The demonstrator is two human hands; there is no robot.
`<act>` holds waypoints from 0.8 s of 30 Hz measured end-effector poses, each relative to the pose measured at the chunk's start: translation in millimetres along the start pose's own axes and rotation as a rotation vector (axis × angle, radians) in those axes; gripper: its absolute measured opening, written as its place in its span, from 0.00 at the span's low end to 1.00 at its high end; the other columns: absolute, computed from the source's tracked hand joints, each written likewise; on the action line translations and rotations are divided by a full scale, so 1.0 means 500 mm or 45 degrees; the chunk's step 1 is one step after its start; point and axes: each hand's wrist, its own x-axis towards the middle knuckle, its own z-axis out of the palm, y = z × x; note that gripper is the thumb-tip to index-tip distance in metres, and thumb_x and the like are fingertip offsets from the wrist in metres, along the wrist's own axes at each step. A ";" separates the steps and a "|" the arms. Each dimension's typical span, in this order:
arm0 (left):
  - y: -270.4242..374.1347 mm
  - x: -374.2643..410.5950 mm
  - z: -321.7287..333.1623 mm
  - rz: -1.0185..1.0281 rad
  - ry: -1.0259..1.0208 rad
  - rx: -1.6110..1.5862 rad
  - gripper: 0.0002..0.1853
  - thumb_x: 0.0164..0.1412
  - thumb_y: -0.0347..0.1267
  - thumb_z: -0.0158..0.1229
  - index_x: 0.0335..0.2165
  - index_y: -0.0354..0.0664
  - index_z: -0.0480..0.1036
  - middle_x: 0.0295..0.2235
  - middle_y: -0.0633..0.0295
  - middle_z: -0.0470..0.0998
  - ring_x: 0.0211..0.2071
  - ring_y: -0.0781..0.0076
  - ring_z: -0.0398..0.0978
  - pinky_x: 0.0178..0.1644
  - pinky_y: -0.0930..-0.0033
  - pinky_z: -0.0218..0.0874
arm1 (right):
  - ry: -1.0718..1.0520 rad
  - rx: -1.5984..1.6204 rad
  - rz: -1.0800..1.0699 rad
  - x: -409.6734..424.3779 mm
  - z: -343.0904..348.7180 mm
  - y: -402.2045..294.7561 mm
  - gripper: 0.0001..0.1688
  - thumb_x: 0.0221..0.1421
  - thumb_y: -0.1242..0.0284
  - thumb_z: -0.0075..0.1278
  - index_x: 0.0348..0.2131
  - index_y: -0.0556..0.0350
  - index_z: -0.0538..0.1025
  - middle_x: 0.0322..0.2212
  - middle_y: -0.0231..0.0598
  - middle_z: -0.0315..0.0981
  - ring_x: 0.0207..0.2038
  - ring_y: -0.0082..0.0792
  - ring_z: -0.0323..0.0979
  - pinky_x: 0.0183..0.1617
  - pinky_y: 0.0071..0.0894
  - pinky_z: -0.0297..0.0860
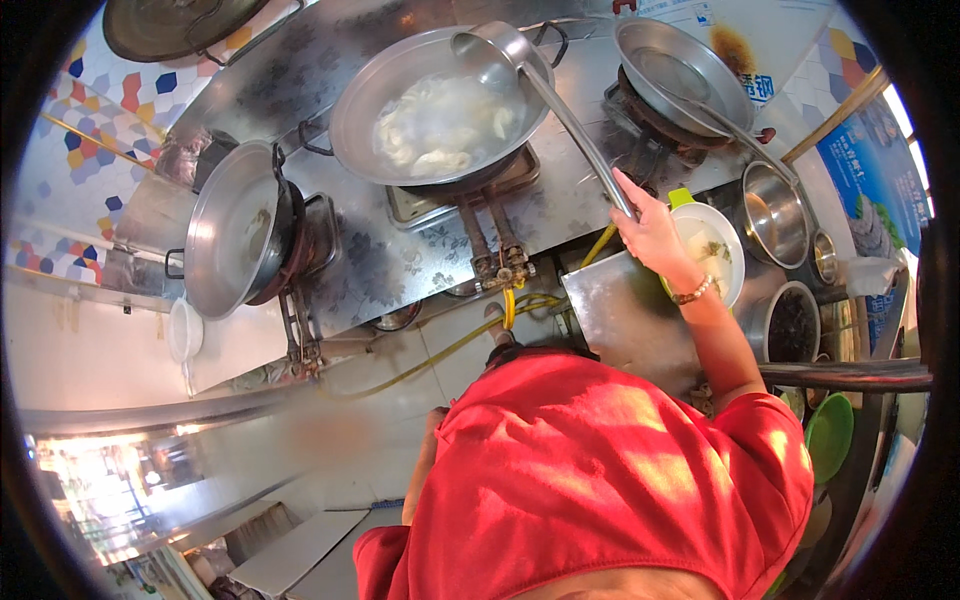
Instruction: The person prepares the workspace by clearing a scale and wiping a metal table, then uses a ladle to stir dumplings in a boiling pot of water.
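My right hand (pixel 651 229) grips the handle of a long steel ladle (pixel 574 124). The ladle's bowl hangs over the far right side of a large metal wok (pixel 351 124), where pale dumplings (pixel 442 160) float in cloudy, steaming water. Under my right wrist, partly covered by it, a white bowl (pixel 736 259) holds pale liquid and some green leaves. My left hand (pixel 435 418) is down at my side by the red shirt, mostly hidden, so its grip does not show.
Another wok (pixel 217 225) stands at left, and a third pan (pixel 630 45) with a utensil in it at back right. Steel pots (pixel 776 217) line the right side. Burner valves (pixel 506 270) and a yellow hose (pixel 442 360) lie along the stove's front. A green bowl (pixel 829 439) is low at right.
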 end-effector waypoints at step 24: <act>0.041 -0.016 0.016 0.072 0.026 0.033 0.24 0.53 0.47 0.49 0.30 0.33 0.73 0.27 0.42 0.75 0.33 0.47 0.74 0.35 0.56 0.63 | 0.096 0.262 -0.031 -0.002 0.081 0.053 0.34 0.53 0.78 0.45 0.58 0.53 0.55 0.15 0.27 0.61 0.15 0.16 0.58 0.17 0.18 0.59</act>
